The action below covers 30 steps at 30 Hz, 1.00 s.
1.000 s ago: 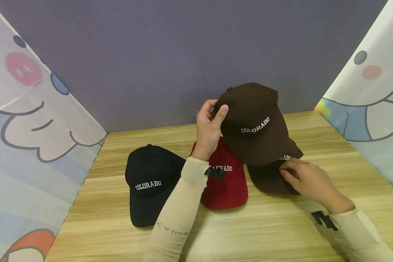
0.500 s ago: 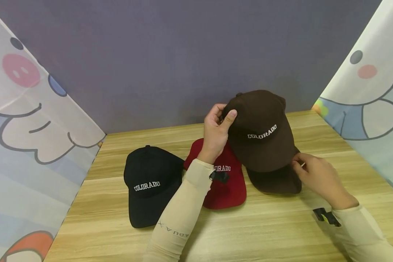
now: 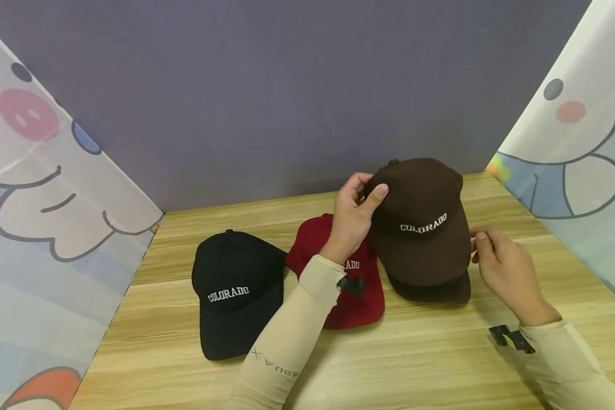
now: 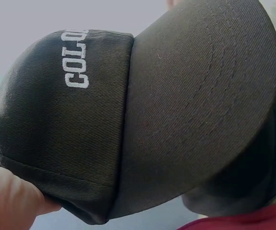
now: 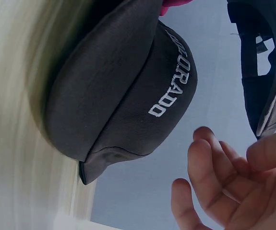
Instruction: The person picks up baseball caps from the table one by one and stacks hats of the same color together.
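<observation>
My left hand (image 3: pixel 355 216) pinches a brown cap (image 3: pixel 422 199) by the left side of its crown, thumb in front and fingers behind. White letters reading COLORADO run across its front. A second brown cap (image 3: pixel 435 292) lies on the table below it, mostly covered in the head view; its lettering shows in the right wrist view. A gap separates the two caps there. My right hand (image 3: pixel 507 276) is beside the held cap's right edge, its fingers (image 5: pixel 202 165) loosely bent around nothing. Whether its thumb touches that cap, I cannot tell.
To the left of the brown caps lies a red cap (image 3: pixel 361 304), partly behind my left forearm. Further left is a black cap (image 3: pixel 236 302). A grey wall panel (image 3: pixel 266 102) backs the wooden table (image 3: pixel 148 319), with cartoon-printed sheets at both sides.
My left hand has lowered the held brown cap and moved it right, covering more of the lower one. My right hand has left the lower cap and shifted slightly right and up.
</observation>
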Each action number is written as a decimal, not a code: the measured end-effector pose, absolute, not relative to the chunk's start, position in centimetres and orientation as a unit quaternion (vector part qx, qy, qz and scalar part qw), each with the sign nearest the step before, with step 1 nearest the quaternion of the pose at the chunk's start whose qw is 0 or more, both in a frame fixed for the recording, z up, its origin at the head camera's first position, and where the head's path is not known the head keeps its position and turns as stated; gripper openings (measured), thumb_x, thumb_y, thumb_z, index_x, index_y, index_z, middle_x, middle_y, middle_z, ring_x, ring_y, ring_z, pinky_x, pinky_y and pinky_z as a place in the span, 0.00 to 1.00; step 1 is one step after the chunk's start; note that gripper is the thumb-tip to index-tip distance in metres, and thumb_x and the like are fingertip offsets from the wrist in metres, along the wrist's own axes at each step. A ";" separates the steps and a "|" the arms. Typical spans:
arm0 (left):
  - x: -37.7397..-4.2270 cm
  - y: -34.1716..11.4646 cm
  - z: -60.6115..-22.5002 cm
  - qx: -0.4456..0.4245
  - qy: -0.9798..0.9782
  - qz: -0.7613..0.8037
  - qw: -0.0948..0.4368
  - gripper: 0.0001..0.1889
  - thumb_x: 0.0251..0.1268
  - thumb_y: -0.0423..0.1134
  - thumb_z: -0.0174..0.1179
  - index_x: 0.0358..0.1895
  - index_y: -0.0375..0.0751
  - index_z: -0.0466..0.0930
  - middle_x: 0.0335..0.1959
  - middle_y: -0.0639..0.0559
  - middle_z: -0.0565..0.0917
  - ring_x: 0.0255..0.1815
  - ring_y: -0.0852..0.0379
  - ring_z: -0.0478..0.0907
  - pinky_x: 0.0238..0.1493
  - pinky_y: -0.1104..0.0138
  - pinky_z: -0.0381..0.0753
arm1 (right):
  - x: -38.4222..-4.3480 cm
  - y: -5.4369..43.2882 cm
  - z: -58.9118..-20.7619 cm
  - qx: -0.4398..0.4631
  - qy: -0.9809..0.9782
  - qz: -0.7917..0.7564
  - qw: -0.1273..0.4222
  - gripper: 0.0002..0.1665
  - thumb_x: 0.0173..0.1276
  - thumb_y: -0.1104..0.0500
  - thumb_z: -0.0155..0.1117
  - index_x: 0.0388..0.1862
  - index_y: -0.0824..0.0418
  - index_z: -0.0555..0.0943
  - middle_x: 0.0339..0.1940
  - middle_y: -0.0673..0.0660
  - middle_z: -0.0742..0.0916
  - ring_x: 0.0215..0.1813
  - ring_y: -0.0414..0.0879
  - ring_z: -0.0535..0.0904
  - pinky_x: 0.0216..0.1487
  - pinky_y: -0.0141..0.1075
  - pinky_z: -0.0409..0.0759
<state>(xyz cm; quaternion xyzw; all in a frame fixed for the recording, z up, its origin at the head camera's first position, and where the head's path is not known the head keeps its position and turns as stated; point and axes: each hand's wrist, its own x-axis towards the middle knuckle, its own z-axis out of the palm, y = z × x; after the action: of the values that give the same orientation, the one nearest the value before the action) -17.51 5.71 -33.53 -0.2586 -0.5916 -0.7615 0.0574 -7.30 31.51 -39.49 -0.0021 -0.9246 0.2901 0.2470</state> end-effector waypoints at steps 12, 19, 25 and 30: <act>-16.8 6.2 -34.5 -0.276 -0.624 -0.731 0.003 0.10 0.73 0.31 0.61 0.49 0.28 0.76 0.45 0.37 0.81 0.42 0.68 0.78 0.46 0.74 0.79 | -7.6 31.1 -39.4 -0.047 -0.919 0.307 0.242 0.18 0.81 0.57 0.49 0.56 0.66 0.82 0.38 0.67 0.89 0.29 0.14 0.67 0.30 0.28 0.66; -16.6 6.6 -35.6 -0.272 -0.666 -0.695 -0.011 0.11 0.73 0.36 0.63 0.51 0.33 0.77 0.46 0.39 0.83 0.41 0.68 0.77 0.45 0.75 0.78 | -7.7 30.7 -39.5 -0.046 -0.919 0.301 0.251 0.16 0.79 0.55 0.53 0.53 0.64 0.82 0.34 0.62 0.89 0.28 0.20 0.69 0.30 0.30 0.65; -16.6 7.2 -36.3 -0.263 -0.683 -0.681 -0.005 0.10 0.73 0.37 0.64 0.49 0.34 0.79 0.44 0.43 0.84 0.40 0.67 0.76 0.44 0.74 0.78 | -7.8 30.6 -39.4 -0.043 -0.919 0.306 0.244 0.15 0.78 0.55 0.56 0.53 0.64 0.81 0.39 0.64 0.89 0.31 0.17 0.67 0.32 0.28 0.67; -16.6 7.6 -37.1 -0.245 -0.699 -0.672 0.006 0.09 0.73 0.37 0.64 0.47 0.35 0.79 0.43 0.42 0.85 0.40 0.66 0.76 0.44 0.74 0.77 | -8.0 30.3 -39.4 -0.035 -0.922 0.307 0.233 0.14 0.77 0.55 0.58 0.52 0.64 0.81 0.40 0.66 0.89 0.33 0.16 0.66 0.32 0.28 0.68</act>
<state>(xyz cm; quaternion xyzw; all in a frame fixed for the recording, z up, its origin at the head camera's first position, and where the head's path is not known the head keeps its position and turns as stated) -16.65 7.55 -37.06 -0.2452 -0.6988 -0.6720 0.0059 -7.96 30.29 -39.35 -0.0351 -0.9221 0.3066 0.2332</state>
